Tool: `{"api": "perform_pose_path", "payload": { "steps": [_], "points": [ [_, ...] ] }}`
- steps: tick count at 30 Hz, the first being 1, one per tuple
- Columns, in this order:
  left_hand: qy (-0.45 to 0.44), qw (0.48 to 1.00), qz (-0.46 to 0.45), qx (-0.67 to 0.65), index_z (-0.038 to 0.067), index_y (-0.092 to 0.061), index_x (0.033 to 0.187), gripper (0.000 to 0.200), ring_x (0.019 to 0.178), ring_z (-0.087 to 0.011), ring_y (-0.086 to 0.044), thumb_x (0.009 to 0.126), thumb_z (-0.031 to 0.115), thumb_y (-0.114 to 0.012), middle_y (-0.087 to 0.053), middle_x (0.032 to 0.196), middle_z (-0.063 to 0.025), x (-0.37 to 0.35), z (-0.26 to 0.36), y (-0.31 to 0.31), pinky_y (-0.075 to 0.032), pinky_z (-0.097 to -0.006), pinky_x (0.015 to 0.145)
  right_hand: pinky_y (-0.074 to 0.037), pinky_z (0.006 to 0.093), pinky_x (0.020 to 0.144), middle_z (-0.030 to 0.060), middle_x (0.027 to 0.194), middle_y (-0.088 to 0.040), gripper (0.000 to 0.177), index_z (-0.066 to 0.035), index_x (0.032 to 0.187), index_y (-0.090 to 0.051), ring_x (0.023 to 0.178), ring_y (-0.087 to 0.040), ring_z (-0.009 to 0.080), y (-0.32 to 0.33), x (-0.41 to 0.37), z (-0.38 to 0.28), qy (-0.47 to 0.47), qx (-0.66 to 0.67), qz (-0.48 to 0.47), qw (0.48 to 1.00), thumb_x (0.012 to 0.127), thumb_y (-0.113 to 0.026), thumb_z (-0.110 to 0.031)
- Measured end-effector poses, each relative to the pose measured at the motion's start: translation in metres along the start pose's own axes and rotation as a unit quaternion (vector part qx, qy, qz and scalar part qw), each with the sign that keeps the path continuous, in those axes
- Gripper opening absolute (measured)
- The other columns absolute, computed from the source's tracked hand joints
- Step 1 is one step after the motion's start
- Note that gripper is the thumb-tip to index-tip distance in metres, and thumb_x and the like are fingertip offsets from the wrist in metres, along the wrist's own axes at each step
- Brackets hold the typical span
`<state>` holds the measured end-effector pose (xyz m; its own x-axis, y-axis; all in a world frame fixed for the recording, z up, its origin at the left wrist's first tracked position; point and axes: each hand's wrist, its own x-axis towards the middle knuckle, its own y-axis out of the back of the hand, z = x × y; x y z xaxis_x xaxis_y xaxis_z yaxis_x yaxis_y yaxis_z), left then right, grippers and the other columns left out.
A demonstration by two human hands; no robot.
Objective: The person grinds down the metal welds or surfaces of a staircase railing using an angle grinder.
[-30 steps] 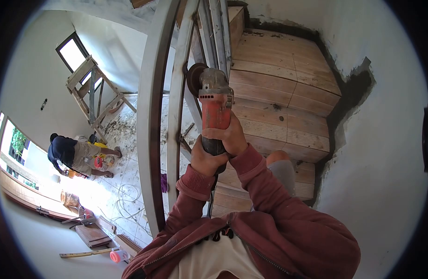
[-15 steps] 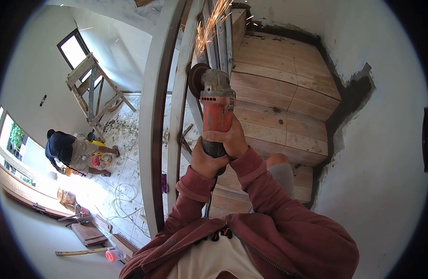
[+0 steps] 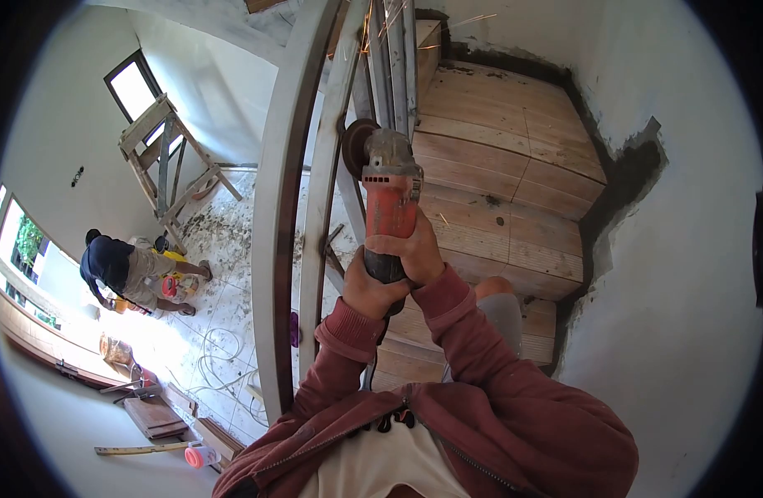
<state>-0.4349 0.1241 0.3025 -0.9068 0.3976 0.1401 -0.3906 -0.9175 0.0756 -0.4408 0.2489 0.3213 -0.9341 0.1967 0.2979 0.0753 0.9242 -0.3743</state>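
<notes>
A red angle grinder point(image 3: 391, 203) points away from me, gripped in both hands. My left hand point(image 3: 366, 286) is closed round the rear of its dark handle, and my right hand point(image 3: 414, 253) wraps the body just ahead, thumb across the top. The grinder's disc point(image 3: 359, 148) sits on its left side, right at the edge of a grey metal railing post point(image 3: 325, 158). A few sparks point(image 3: 373, 29) fly near the top of the railing. The power cord runs down between my forearms.
Wood-look stair treads point(image 3: 472, 216) rise on the right beside a plastered wall point(image 3: 663, 274). Left of the railing, far below, a person point(image 3: 120, 266) bends over buckets. A wooden trestle point(image 3: 161, 158), loose cable point(image 3: 219, 357) and stacked boards point(image 3: 155, 417) stand on the tiled floor.
The dense spark stream has thinned to a few streaks. The grinder has shifted slightly right and down, both hands still round it.
</notes>
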Motion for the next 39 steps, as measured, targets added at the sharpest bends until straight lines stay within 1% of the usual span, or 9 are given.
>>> {"api": "perform_pose_path", "payload": {
  "steps": [5, 13, 16, 24, 27, 29, 34, 38, 39],
  "points": [
    [0.014, 1.0, 0.005, 0.011, -0.003, -0.043, 0.123, 0.077, 0.096, -0.0193, -0.062, 0.056, 0.009, -0.079, -0.06, 0.109, -0.0121, 0.001, -0.004, 0.002, -0.05, -0.0314, 0.085, -0.05, 0.0303, 0.079, 0.0082, 0.097, -0.06, 0.061, 0.001, 0.11, -0.051, 0.086, -0.059, 0.0172, 0.002, 0.001, 0.006, 0.011, -0.03, 0.003, 0.999, 0.059, -0.082, -0.012],
    [-0.022, 1.0, 0.008, 0.007, -0.005, -0.043, 0.122, 0.075, 0.096, -0.0195, -0.062, 0.057, 0.01, -0.078, -0.06, 0.108, -0.0122, 0.003, -0.005, 0.002, -0.05, -0.032, 0.085, -0.05, 0.0301, 0.078, 0.0076, 0.096, -0.06, 0.06, 0.0, 0.109, -0.052, 0.085, -0.059, 0.0172, 0.0, 0.002, 0.001, 0.011, 0.0, -0.003, 1.0, 0.059, -0.083, -0.012],
    [0.013, 1.0, 0.001, 0.011, -0.005, -0.043, 0.122, 0.076, 0.096, -0.0196, -0.062, 0.056, 0.01, -0.078, -0.06, 0.108, -0.0126, 0.001, 0.001, 0.0, -0.051, -0.0317, 0.085, -0.05, 0.0304, 0.078, 0.0078, 0.096, -0.06, 0.059, 0.0, 0.108, -0.052, 0.085, -0.059, 0.0174, 0.002, 0.001, 0.004, 0.005, -0.013, 0.002, 1.0, 0.059, -0.082, -0.012],
    [-0.002, 1.0, 0.013, 0.028, -0.005, -0.043, 0.121, 0.074, 0.096, -0.0201, -0.063, 0.057, 0.008, -0.079, -0.06, 0.109, -0.0133, 0.003, -0.004, -0.001, -0.052, -0.0318, 0.084, -0.05, 0.0304, 0.078, 0.0081, 0.096, -0.06, 0.059, 0.0, 0.108, -0.052, 0.085, -0.059, 0.0177, 0.003, 0.002, 0.0, 0.007, -0.026, 0.001, 1.0, 0.059, -0.082, -0.011],
    [0.0, 1.0, 0.009, 0.021, -0.005, -0.043, 0.12, 0.074, 0.096, -0.0203, -0.063, 0.057, 0.008, -0.079, -0.06, 0.108, -0.0133, 0.004, -0.008, -0.001, -0.052, -0.0321, 0.084, -0.048, 0.0291, 0.08, 0.0037, 0.098, -0.057, 0.058, -0.002, 0.111, -0.051, 0.088, -0.056, 0.0144, 0.004, 0.002, 0.001, -0.006, -0.02, -0.013, 1.0, 0.063, -0.08, -0.011],
    [0.0, 1.0, 0.006, 0.021, -0.005, -0.043, 0.12, 0.074, 0.096, -0.0205, -0.063, 0.057, 0.007, -0.079, -0.06, 0.108, -0.0132, 0.005, -0.008, -0.001, -0.052, -0.0322, 0.084, -0.05, 0.0304, 0.078, 0.0073, 0.095, -0.06, 0.06, 0.0, 0.109, -0.052, 0.085, -0.059, 0.0177, 0.003, 0.002, -0.001, 0.001, -0.01, -0.001, 1.0, 0.059, -0.082, -0.011],
    [0.022, 1.0, -0.003, 0.011, -0.005, -0.043, 0.12, 0.074, 0.095, -0.0202, -0.063, 0.057, 0.008, -0.079, -0.06, 0.107, -0.0128, 0.003, -0.01, -0.001, -0.052, -0.0321, 0.083, -0.05, 0.0301, 0.078, 0.0077, 0.097, -0.06, 0.059, 0.0, 0.109, -0.052, 0.086, -0.059, 0.0173, 0.006, -0.003, 0.005, -0.004, -0.019, 0.014, 1.0, 0.059, -0.082, -0.011],
    [-0.014, 0.999, 0.002, 0.037, -0.004, -0.043, 0.12, 0.073, 0.094, -0.0202, -0.063, 0.057, 0.008, -0.079, -0.06, 0.107, -0.0125, 0.002, -0.002, -0.003, -0.052, -0.032, 0.083, -0.05, 0.0304, 0.079, 0.0082, 0.098, -0.061, 0.059, 0.0, 0.109, -0.052, 0.086, -0.06, 0.0173, 0.005, 0.0, 0.0, -0.008, -0.004, -0.005, 1.0, 0.06, -0.082, -0.011],
    [-0.008, 1.0, -0.002, 0.002, -0.004, -0.043, 0.121, 0.073, 0.095, -0.0202, -0.063, 0.057, 0.007, -0.078, -0.06, 0.107, -0.0124, 0.002, 0.0, -0.004, -0.052, -0.032, 0.083, -0.05, 0.0304, 0.079, 0.0082, 0.098, -0.061, 0.059, 0.0, 0.109, -0.052, 0.086, -0.06, 0.0173, 0.006, -0.001, 0.001, -0.011, -0.003, -0.003, 1.0, 0.06, -0.082, -0.011]
  ]
}}
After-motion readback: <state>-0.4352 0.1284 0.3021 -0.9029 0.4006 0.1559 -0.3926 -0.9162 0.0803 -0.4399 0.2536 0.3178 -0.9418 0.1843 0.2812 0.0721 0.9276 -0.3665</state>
